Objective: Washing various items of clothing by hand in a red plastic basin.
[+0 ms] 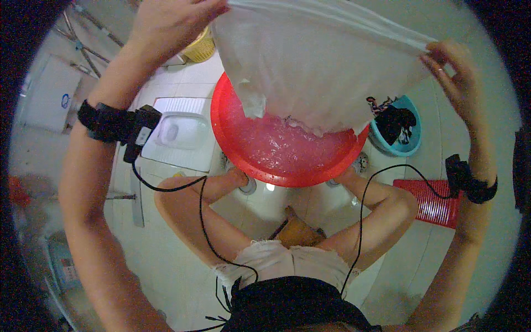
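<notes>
A white cloth (315, 66) hangs spread between both hands above the far part of the red basin (222, 110), which stands on the floor (166, 246) with pinkish water (276, 146) inside. The left hand (177, 19) has its fingers clamped on the cloth's upper left corner, close to the picture's top; the fingers of the right hand (456, 69) pinch the upper right corner. The cloth's lower left corner hangs over the water, its lower right one over the basin's right edge; whether the hem touches either, I cannot tell. With the grip so narrow, a wet, heavy cloth could slip from one hand and splash back into the water. Swung right, it could drip past that edge into the blue basin (385, 145), just beside, onto the dark clothes (395, 124) there. A hard shake might spatter the floor and make it slick. The cables (202, 221) from the black bands (119, 124) hang in loose loops and could catch on a knee or dip into the basin if an arm drops low.
</notes>
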Tool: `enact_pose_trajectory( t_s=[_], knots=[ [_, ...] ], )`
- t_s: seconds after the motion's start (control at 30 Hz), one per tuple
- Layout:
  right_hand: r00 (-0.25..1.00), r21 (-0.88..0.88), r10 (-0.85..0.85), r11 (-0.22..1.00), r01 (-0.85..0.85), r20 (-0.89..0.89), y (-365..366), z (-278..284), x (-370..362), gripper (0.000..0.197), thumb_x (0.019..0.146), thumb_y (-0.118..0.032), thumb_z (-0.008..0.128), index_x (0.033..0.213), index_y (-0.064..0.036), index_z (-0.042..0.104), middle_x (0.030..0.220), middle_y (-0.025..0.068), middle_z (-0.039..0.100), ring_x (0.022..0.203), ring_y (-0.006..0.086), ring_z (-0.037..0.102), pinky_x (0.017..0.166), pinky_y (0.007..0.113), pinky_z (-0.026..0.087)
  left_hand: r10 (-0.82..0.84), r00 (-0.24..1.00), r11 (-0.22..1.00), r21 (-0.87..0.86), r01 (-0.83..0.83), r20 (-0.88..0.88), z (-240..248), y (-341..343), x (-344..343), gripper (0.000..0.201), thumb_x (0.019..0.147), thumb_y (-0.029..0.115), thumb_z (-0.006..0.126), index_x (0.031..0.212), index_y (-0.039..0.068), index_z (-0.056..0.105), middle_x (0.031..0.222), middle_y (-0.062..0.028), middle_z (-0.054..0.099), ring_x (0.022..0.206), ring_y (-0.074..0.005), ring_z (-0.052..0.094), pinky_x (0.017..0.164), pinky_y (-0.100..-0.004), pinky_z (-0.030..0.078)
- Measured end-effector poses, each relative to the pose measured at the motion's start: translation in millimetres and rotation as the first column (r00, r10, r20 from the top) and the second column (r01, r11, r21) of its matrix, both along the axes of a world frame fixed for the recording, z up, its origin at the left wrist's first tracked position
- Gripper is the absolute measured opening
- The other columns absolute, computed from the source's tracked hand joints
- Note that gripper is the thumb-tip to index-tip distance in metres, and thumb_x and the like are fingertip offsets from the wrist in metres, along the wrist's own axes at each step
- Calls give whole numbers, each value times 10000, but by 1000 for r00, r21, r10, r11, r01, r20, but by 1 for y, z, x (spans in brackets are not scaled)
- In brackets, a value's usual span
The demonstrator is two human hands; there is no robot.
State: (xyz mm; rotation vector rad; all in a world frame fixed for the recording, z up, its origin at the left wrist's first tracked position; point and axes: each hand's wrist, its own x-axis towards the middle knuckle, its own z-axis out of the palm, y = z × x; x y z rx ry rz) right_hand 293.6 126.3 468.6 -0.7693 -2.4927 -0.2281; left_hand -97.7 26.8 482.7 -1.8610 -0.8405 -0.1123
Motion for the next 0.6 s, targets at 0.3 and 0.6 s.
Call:
enact_pose_trajectory(
  t_s=[0.3,0.6],
  knots=[
    [948,-807,-196,583,-92,-250,17,-176,-46,398,628,7,555,1016,-46,486,932,66,550,920,199,520,835,319,415,198,582,789,-481,383,789,-202,37,-18,187,873,153,408,1002,21,377,850,-53,364,700,-138,405,645,-283,403],
    [986,-888,-139,459,-18,-92,49,-448,-56,247,693,-41,547,940,-39,534,1056,115,493,1015,241,455,840,336,397,777,356,303,-805,510,519,-405,46,-1,451,731,-13,471,1162,59,360,1142,-212,350,1049,-372,399,884,-354,354]
  ],
)
